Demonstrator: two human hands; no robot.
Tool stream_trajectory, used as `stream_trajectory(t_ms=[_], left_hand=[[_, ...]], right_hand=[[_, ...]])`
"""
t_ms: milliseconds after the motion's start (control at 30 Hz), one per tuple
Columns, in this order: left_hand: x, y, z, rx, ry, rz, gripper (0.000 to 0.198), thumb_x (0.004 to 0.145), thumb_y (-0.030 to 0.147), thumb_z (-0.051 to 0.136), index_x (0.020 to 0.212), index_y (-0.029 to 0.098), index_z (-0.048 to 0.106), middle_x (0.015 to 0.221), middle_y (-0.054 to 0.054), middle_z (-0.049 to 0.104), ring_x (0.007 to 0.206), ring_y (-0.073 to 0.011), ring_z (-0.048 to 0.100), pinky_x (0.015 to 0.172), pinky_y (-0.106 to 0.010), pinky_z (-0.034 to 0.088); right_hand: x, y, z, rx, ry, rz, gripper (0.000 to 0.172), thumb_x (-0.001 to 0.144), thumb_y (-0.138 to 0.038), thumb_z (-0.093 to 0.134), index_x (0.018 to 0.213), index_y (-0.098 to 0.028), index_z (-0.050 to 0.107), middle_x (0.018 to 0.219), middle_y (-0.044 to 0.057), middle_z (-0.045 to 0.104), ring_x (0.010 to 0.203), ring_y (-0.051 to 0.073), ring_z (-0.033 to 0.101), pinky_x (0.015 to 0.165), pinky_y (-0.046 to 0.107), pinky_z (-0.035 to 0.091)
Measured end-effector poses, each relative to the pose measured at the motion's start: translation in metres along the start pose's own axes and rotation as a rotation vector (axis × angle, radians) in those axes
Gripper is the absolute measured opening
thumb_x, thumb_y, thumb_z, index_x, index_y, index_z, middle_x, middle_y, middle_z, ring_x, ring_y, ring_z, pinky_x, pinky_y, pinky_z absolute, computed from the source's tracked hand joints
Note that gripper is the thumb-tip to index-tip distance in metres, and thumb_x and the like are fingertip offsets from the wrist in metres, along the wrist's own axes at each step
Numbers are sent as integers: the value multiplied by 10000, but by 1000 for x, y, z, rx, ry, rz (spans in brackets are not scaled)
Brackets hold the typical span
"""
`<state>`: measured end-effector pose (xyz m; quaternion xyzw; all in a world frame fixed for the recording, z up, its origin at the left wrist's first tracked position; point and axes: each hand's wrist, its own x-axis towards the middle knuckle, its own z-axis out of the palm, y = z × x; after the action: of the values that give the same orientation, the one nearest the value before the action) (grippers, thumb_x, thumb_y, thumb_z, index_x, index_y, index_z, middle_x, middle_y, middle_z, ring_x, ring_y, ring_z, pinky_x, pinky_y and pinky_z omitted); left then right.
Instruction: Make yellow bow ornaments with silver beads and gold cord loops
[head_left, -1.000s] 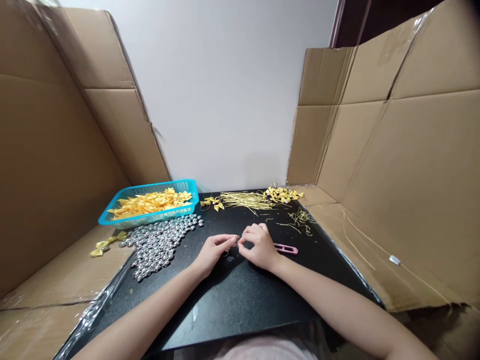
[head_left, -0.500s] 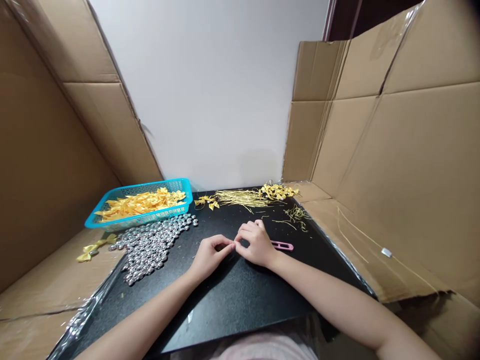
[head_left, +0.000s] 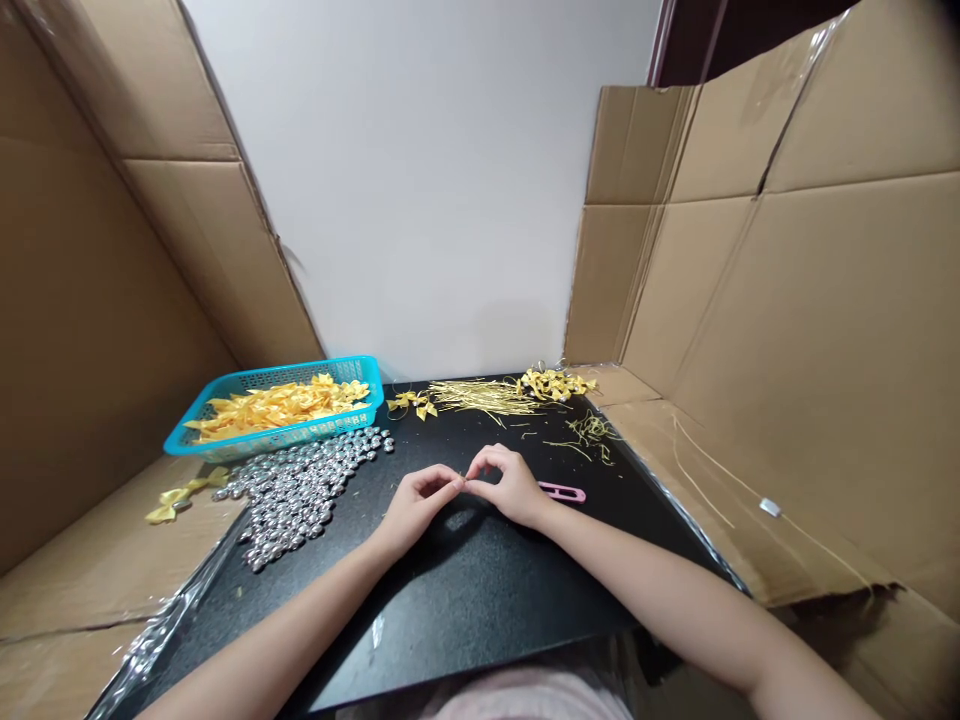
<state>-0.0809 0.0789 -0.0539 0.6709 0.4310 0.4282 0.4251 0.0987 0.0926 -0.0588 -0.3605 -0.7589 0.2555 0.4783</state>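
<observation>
While pinching a tiny, unclear piece [head_left: 463, 480] in the grip of left hand [head_left: 416, 507] and right hand [head_left: 510, 489] over mid tabletop [head_left: 450, 610], shows corded bows [head_left: 551, 384] apparently done, far right; leaves ribbon bows [head_left: 281, 405], silver beads [head_left: 300, 495] (left) and gold cords [head_left: 480, 397] (far) unjoined.

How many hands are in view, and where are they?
2: the left hand and the right hand, close together over the black tabletop, the right one beside the pink tool.

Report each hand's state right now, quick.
Left hand: closed in a pinch; what it holds is too small to tell.
Right hand: closed in a pinch, meeting the left; what it holds cannot be told.
</observation>
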Motion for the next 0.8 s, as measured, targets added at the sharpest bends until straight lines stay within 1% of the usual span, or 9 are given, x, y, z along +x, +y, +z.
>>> stream_trajectory(t_ms=[100, 233, 333, 467, 667, 800], left_hand=[[1, -2, 0, -15, 14, -24, 251, 734, 409, 671, 714, 159, 686, 701, -21, 686, 670, -167, 596, 671, -261, 454], [1, -4, 0, -15, 35, -48, 260, 727, 414, 672, 718, 154, 683, 676, -18, 681, 636, -161, 589, 643, -256, 444], [1, -4, 1, -1, 46, -51, 263, 726, 414, 664, 713, 151, 671, 645, -9, 663, 604, -152, 570, 615, -249, 430], [0, -1, 2, 33, 35, -35, 254, 718, 402, 654, 676, 152, 638, 604, 6, 622, 568, -138, 535, 575, -238, 402], [-2, 2, 4, 106, 6, 4, 269, 746, 400, 619, 654, 147, 620, 565, 19, 563, 527, -117, 478, 528, -226, 361], [-4, 1, 4, 169, 35, 35, 270, 774, 399, 599, 680, 148, 633, 573, 19, 555, 530, -119, 470, 526, -229, 363]], right_hand=[[0, 2, 0, -8, 15, 3, 229, 772, -348, 725, 635, -195, 625, 692, 16, 653, 714, 165, 538, 682, 295, 424], [-1, 2, 0, -27, 17, 3, 195, 769, -286, 728, 635, -194, 621, 692, 13, 653, 711, 165, 543, 680, 291, 419], [-1, 1, 0, -55, 13, 0, 172, 766, -236, 726, 645, -193, 611, 712, 6, 651, 727, 165, 550, 706, 300, 403], [-1, -3, -1, -87, 10, -4, 147, 767, -184, 714, 673, -189, 601, 759, 4, 654, 775, 170, 565, 760, 321, 378], [-2, -6, -2, -97, 7, -13, 132, 771, -148, 686, 692, -192, 590, 752, -2, 640, 770, 167, 571, 758, 314, 391], [-3, -10, -4, -109, 59, -33, 97, 765, -140, 664, 719, -195, 598, 785, 8, 637, 811, 178, 569, 782, 330, 398]])
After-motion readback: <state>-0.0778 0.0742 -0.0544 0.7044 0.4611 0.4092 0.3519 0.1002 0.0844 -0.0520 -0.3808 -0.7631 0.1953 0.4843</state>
